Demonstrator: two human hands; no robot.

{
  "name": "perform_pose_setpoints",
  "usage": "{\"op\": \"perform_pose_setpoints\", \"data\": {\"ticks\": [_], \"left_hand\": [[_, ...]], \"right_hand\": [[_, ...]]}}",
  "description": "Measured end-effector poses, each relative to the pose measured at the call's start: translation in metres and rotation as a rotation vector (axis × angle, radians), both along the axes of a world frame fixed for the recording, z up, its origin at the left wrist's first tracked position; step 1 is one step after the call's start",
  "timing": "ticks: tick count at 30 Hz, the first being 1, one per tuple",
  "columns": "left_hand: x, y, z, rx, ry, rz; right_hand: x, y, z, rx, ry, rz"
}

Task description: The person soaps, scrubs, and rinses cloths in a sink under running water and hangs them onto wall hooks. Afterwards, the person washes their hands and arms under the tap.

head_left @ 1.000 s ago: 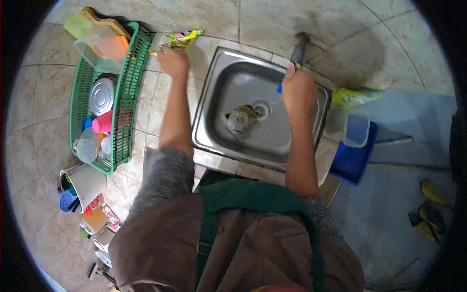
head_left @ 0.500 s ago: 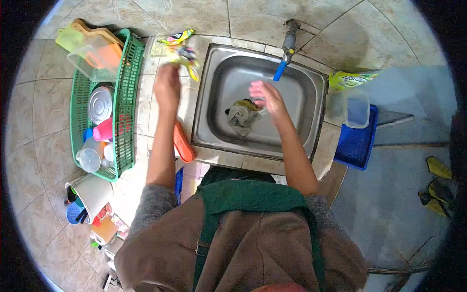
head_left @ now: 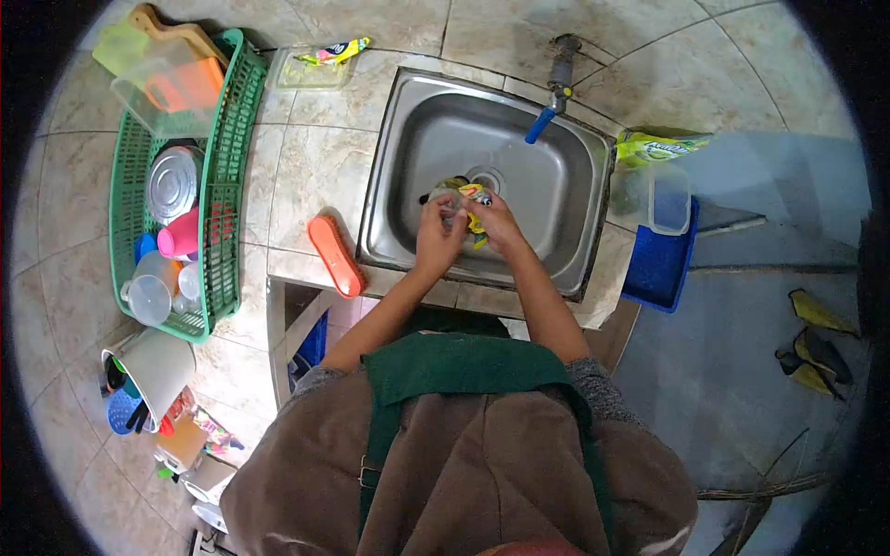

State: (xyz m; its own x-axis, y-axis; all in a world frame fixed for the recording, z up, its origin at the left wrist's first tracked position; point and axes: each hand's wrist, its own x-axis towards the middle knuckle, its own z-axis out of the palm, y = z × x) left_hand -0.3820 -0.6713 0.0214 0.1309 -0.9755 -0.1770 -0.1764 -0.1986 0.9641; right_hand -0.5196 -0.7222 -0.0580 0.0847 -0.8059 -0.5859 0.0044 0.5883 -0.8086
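Over the sink point(head_left: 556, 232), a small yellow sachet point(head_left: 476, 193) with printed markings is held between my two hands. My right hand point(head_left: 499, 225) has its fingers closed round the sachet's right side. My left hand point(head_left: 441, 233) is curled, its fingertips pinched at the sachet's left side. Just behind the hands in the basin is a wet-looking rag point(head_left: 449, 188), mostly covered by my fingers. The drain point(head_left: 485, 176) shows beside the sachet.
A blue-handled tap point(head_left: 541, 122) juts over the basin. An orange brush point(head_left: 335, 256) lies left of the sink. Further left stands a green dish basket point(head_left: 225, 185). Another yellow packet point(head_left: 334, 52) rests on a clear container point(head_left: 298, 74). A blue tray point(head_left: 660, 269) sits at right.
My left hand has come from the left counter to the basin, bringing the yellow sachet. My right hand has moved down and left and closed on it. The view has shifted slightly.
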Motion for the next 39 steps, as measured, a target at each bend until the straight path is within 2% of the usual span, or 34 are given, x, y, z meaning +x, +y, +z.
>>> {"op": "perform_pose_setpoints", "data": {"ticks": [4,6,9,12,13,15,16,18,21,23,24,26,27,29,30,32,35,39], "left_hand": [[-0.007,-0.012,-0.018,0.173,0.413,-0.067],[-0.015,-0.016,-0.007,0.291,0.553,0.040],[-0.019,-0.018,-0.021,0.427,0.792,0.060],[-0.020,-0.014,-0.049,0.675,0.957,0.031],[-0.019,-0.012,-0.056,0.779,0.996,0.023],[-0.017,-0.007,-0.074,0.706,1.083,-0.065],[-0.018,-0.005,-0.082,0.669,1.126,-0.109],[-0.022,-0.002,-0.061,0.684,1.109,-0.015],[-0.025,0.000,-0.048,0.607,1.028,0.048],[-0.027,-0.001,-0.053,0.501,0.941,0.028],[-0.026,-0.004,-0.057,0.530,0.920,0.036],[-0.019,-0.008,-0.065,0.588,0.879,0.060],[-0.014,-0.011,-0.049,0.600,0.729,-0.008],[-0.006,-0.019,-0.022,0.615,0.426,-0.149],[-0.007,-0.019,-0.025,0.624,0.409,-0.184],[-0.009,-0.018,-0.034,0.644,0.375,-0.250],[-0.007,-0.019,-0.019,0.520,0.268,-0.347],[-0.008,-0.013,-0.048,0.461,0.302,-0.340]], "right_hand": [[0.007,-0.002,0.029,0.028,0.137,0.191],[0.013,0.002,0.031,0.014,0.265,0.259],[0.010,0.003,0.038,0.183,0.295,0.257],[0.020,0.009,0.079,0.453,-0.040,0.014],[0.017,0.010,0.077,0.465,-0.106,0.022],[0.005,0.010,0.068,0.485,-0.236,0.039],[0.000,0.011,0.063,0.289,-0.015,0.178],[-0.008,0.013,0.060,-0.112,0.413,0.449],[-0.006,0.001,0.089,-0.054,0.900,0.888],[0.001,0.001,0.123,-0.096,1.081,0.882],[0.002,0.002,0.131,-0.117,1.172,0.878],[-0.009,-0.001,0.115,-0.325,0.927,0.607],[-0.010,-0.004,0.111,-0.419,0.798,0.468],[-0.005,-0.009,0.105,-0.488,0.531,0.429],[-0.003,-0.013,0.103,-0.522,0.400,0.405],[-0.005,-0.018,0.089,-0.483,0.382,0.523],[-0.007,-0.024,0.068,-0.396,0.336,0.640],[-0.012,-0.030,0.058,-0.281,0.297,0.726]]}}
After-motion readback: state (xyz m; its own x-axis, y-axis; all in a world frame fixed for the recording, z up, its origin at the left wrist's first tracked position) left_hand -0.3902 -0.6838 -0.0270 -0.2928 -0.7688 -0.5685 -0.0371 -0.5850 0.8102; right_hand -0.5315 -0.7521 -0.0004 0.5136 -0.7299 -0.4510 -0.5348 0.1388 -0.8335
